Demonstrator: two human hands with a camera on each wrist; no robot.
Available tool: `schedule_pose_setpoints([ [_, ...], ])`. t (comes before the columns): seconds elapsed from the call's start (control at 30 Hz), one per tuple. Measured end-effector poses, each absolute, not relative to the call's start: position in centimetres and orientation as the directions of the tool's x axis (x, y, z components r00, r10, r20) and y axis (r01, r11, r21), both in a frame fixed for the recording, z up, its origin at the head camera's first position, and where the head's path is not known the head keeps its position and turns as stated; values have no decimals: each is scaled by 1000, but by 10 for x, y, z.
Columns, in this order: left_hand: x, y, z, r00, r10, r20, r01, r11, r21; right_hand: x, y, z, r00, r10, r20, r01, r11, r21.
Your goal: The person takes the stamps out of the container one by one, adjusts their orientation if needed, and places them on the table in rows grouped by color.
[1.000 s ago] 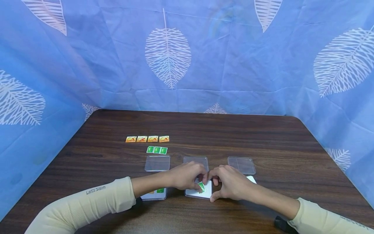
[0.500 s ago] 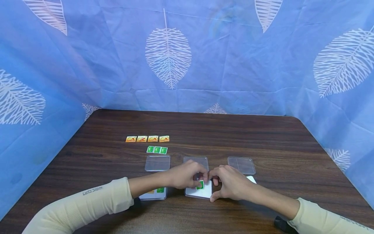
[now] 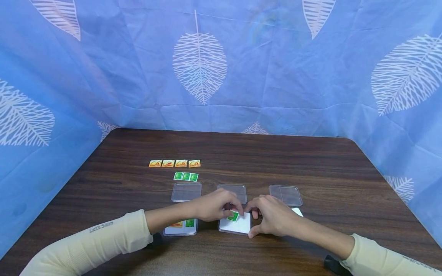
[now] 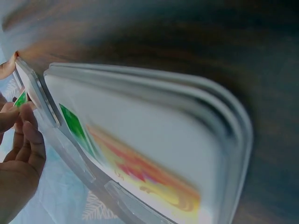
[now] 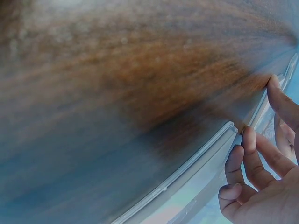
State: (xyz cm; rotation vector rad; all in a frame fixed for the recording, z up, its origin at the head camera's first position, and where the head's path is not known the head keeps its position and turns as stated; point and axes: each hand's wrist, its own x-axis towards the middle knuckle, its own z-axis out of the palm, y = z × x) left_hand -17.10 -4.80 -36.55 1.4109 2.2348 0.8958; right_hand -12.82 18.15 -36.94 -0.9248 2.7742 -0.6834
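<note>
Between thumb and fingertips my left hand (image 3: 215, 206) pinches a small green stamp (image 3: 233, 217). The stamp is tilted and overlaps the upper part of a white card (image 3: 239, 227) lying in the middle clear plastic case (image 3: 234, 233). My right hand (image 3: 275, 217) holds that case at its right side, index finger at the far corner and thumb at the near one. In the left wrist view, the green stamp (image 4: 21, 99) shows at the left fingertips. The left case (image 3: 190, 232) bears a green stamp (image 4: 74, 126) and an orange-yellow one (image 4: 147, 172) on white.
Behind the cases lie three clear lids (image 3: 186, 192). Farther back are three green stamps (image 3: 185, 176) in a row, then a row of several orange stamps (image 3: 168, 163). A white card (image 3: 297, 211) at the right is mostly hidden by the right hand. A blue leaf-patterned cloth (image 3: 276, 76) surrounds the table.
My left hand has drawn slightly left, and the green stamp has turned and shifted up and left over the card. My right hand has stayed at the case.
</note>
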Motion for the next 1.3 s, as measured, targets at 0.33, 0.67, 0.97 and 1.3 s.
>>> schedule_pose_setpoints([
  [0.33,-169,-53,-359,-498,866,-43,594,377,711,-128,182,-370,-800,-601,7,-529,699,-481],
  [0.67,-170,-57,-358,-580,815,-26,495,377,783,-128,182,-370,-798,-602,-8,-524,701,-483],
  [0.97,-172,-63,-359,-619,785,9,460,353,814,-128,181,-370,-802,-598,-11,-520,707,-479],
  [1.3,-175,-74,-356,-610,792,25,402,282,871,-127,182,-370,-799,-602,5,-534,704,-468],
])
